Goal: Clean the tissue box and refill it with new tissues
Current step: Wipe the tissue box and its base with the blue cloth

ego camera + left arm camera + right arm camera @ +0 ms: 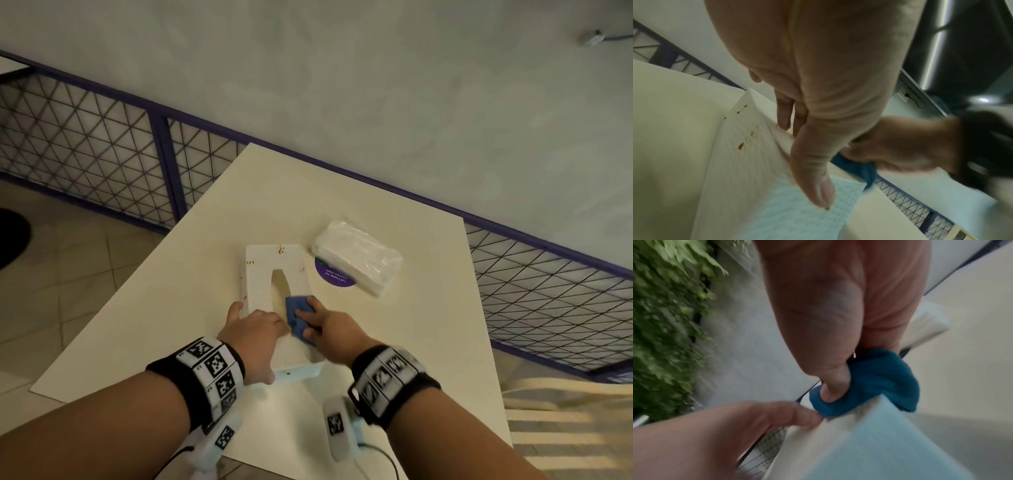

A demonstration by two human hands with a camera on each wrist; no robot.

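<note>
Tissue box [263, 274] under blue cloth [297, 317], purple sticker [334, 277] reading "Let's keep our"

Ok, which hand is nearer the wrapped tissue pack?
Right. The right hand, gripping the blue cloth, is on the side of the tissue box facing the tissue pack; the left hand rests on the opposite side.

The head view is dim and warm, the railing [102, 144] bowed by the wide lens, and the markers on the right wristband [387, 377] are blurred while those on the left wristband [212, 370] read crisp. Both wrist views are smeared by motion blur (the foliage [663, 313] in the right one is mere green streaks), and a bluish cast lies on the near end of the tissue box [793, 211].
</note>
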